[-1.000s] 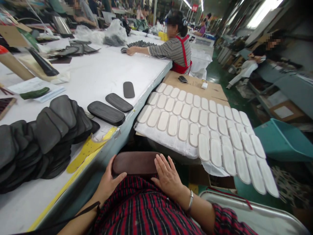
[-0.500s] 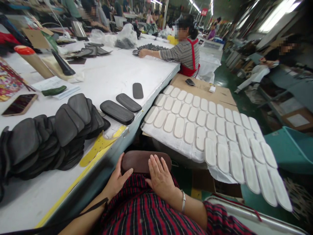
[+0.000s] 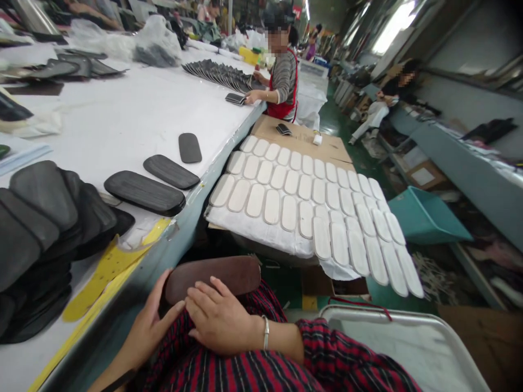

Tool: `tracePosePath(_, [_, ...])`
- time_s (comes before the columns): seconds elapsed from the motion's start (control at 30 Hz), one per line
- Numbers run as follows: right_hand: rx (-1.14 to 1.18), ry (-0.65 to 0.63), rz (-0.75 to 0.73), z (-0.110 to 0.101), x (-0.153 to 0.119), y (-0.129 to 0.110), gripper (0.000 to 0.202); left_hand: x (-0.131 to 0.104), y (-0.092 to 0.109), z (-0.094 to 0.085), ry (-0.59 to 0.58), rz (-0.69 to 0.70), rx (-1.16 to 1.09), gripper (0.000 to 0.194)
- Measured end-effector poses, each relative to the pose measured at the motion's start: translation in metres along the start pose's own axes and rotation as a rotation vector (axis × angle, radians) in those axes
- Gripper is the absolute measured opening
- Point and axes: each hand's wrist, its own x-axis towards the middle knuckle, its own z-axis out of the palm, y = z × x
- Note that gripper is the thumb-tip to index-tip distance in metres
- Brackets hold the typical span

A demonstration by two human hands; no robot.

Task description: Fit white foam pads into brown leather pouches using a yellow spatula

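Observation:
A dark brown oblong panel (image 3: 214,277) with rounded ends rests over my lap. My left hand (image 3: 151,321) grips its left end, fingers on the outer side and thumb at the near edge. Over the panel's near edge lies my right hand (image 3: 220,318), flat with fingers stretched out, the fingertips touching its middle. On the white table close by is a thick black oblong pad (image 3: 145,191), apparently stacked. Beside it lie a thinner black oblong piece (image 3: 171,171) and a small dark one (image 3: 190,148).
Heaped black pieces (image 3: 41,234) fill the table's left, beside a yellow strip (image 3: 106,272). Right of the table edge, rows of white oblong pieces (image 3: 272,206) cover a low surface. A teal bin (image 3: 425,218) stands beyond. A co-worker in a red apron (image 3: 281,103) works across the table.
The view has swung right, so things sit farther left. My right hand has slid across the panel toward my left hand. The co-worker's hand has drawn back toward the table's edge.

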Motion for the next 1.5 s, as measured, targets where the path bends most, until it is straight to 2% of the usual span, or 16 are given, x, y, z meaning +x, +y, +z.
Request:
tracePosePath(0.07, [0.098,0.118,0.049,-0.007,-0.020,0.007,0.039,0.006,0.012,-0.005,0.040,0.166,0.186,0.080])
tracePosePath(0.1, [0.132,0.193,0.130,-0.009,-0.031,0.012,0.036,0.009,0.020,-0.006,0.060,0.271,0.285,0.086])
tracePosePath(0.2, [0.154,0.373,0.536,-0.012,-0.060,0.029,0.039,0.021,0.045,0.000,0.053,0.593,0.520,0.098])
tracePosePath(0.27, [0.150,0.366,0.746,-0.012,-0.070,0.041,0.044,0.030,0.056,0.009,-0.002,0.732,0.602,0.096])
tracePosePath(0.33, [0.162,0.291,0.826,-0.014,-0.074,0.051,0.045,0.037,0.061,0.019,-0.048,0.789,0.643,0.088])
tracePosePath(0.43, [0.198,0.189,0.814,-0.017,-0.071,0.058,0.041,0.045,0.061,0.028,-0.091,0.797,0.679,0.078])
tracePosePath(0.53, [0.264,0.164,0.825,-0.021,-0.066,0.060,0.038,0.048,0.060,0.032,-0.117,0.789,0.703,0.070])
tracePosePath(0.67, [0.417,0.145,0.905,-0.027,-0.063,0.063,0.028,0.048,0.061,0.033,-0.089,0.780,0.717,0.066])
tracePosePath(0.83, [0.443,0.113,0.955,-0.033,-0.057,0.067,0.013,0.046,0.065,0.038,-0.052,0.784,0.705,0.061])
tracePosePath(0.97, [0.497,-0.040,1.013,-0.042,-0.049,0.075,0.009,0.047,0.070,0.046,-0.083,0.775,0.667,0.061])
tracePosePath(1.07, [0.433,-0.142,0.993,-0.048,-0.040,0.082,0.010,0.048,0.071,0.050,-0.109,0.745,0.642,0.067])
tracePosePath(1.17, [0.435,-0.150,0.908,-0.050,-0.029,0.081,0.011,0.050,0.068,0.050,-0.109,0.741,0.599,0.068])
tracePosePath(1.27, [0.601,-0.133,0.853,-0.047,-0.019,0.074,0.012,0.052,0.066,0.049,-0.106,0.737,0.562,0.068])
tracePosePath(1.4, [1.000,-0.213,0.989,-0.044,-0.021,0.072,0.004,0.051,0.066,0.050,-0.103,0.742,0.557,0.064])
tracePosePath(1.43, [0.994,-0.212,1.014,-0.045,-0.024,0.074,0.004,0.050,0.067,0.051,-0.103,0.738,0.557,0.063])
tracePosePath(1.5, [0.793,-0.200,1.007,-0.049,-0.031,0.080,0.012,0.049,0.071,0.053,-0.102,0.719,0.560,0.061])
